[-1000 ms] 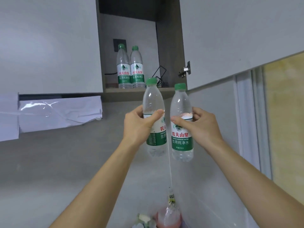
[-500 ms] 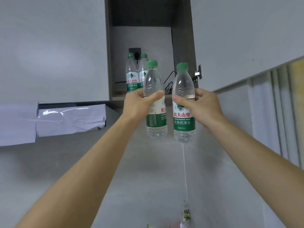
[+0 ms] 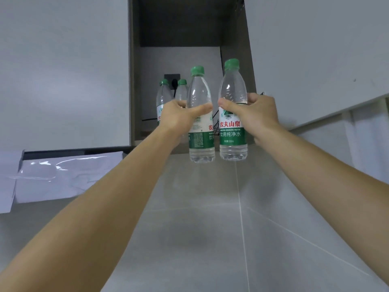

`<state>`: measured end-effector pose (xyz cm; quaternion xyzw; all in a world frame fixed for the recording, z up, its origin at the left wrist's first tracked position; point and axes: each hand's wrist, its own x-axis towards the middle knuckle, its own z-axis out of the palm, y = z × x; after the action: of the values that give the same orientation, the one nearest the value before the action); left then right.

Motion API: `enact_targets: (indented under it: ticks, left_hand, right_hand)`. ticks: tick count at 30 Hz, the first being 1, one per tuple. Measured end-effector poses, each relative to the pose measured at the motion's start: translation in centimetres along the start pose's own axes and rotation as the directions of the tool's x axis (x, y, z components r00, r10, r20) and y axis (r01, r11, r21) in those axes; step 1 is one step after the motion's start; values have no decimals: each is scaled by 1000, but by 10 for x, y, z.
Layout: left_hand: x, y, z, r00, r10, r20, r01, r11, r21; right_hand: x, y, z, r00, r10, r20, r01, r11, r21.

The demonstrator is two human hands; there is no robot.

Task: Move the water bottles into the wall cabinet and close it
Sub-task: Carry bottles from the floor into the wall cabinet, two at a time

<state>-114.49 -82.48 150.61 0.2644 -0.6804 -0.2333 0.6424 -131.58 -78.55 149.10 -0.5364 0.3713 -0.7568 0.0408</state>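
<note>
Two grips are shown, each closed round one bottle. My left hand (image 3: 181, 116) wraps a clear plastic water bottle with a green cap and a green-and-white label, the left bottle (image 3: 199, 95), thumb across the front and fingers curled behind at the shoulder. My right hand (image 3: 254, 114) clamps its twin, the right bottle (image 3: 232, 89), at the same height, just above the label. Both bottles hang side by side, nearly touching, with long axes vertical and caps up. The deciding relation is that the open grey wall cabinet (image 3: 179, 60) lies ahead of and above both grips, and the bottle bases appear lower than the front edge of the cabinet shelf (image 3: 147, 137). By that reading, each bottle needs more lift before it goes forward. Two matching bottles (image 3: 163, 95) stand at the back left of the shelf, before a black wall socket (image 3: 172, 77), so free room seems to lie in front and to the right. The right hand is nearer the white cabinet door (image 3: 315, 49), which stands open.
</note>
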Motion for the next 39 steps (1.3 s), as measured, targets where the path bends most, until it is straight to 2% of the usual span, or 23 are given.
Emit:
enact_targets:
  ticks: [10,13,18,21,24,27,29,33,36,39]
  left_hand:
    - [70,3,11,998,40,-47,-41,999,-25]
    - [83,3,17,999,22,-39,-25,997,-69]
    - [100,-9,30,997,54,-58,-54,999,-3]
    - [104,-16,37,998,42,-44,-44,997,-60]
    - [111,-24,43,997,52,-50,-54,998,-37]
    - [116,-32,49,989,115,-90,-107,990,94]
    - [113,-39,53,970,209,-120,-181,961,209]
    - [104,-54,55,930,358,-80,-314,891,328]
    - [96,-61,54,920,392,-19,-339,818,464]
    - [86,-62,54,920,391,-19,-311,761,569]
  right_hand:
    - [74,-2,33,993,-115,32,118,987,-105]
    - [91,9,39,995,-95,32,98,989,-115]
    - [107,28,43,999,-38,6,38,996,-80]
    - [113,33,43,1000,-23,16,24,997,-68]
    - [120,39,43,1000,-4,29,6,998,-67]
    - [125,46,45,999,-6,36,9,995,-95]
    - [127,53,47,998,-30,53,39,985,-168]
    - [121,58,44,990,-53,127,93,939,-331]
    - [114,54,37,987,-38,153,99,907,-410]
    - [107,55,32,981,-15,194,102,888,-448]
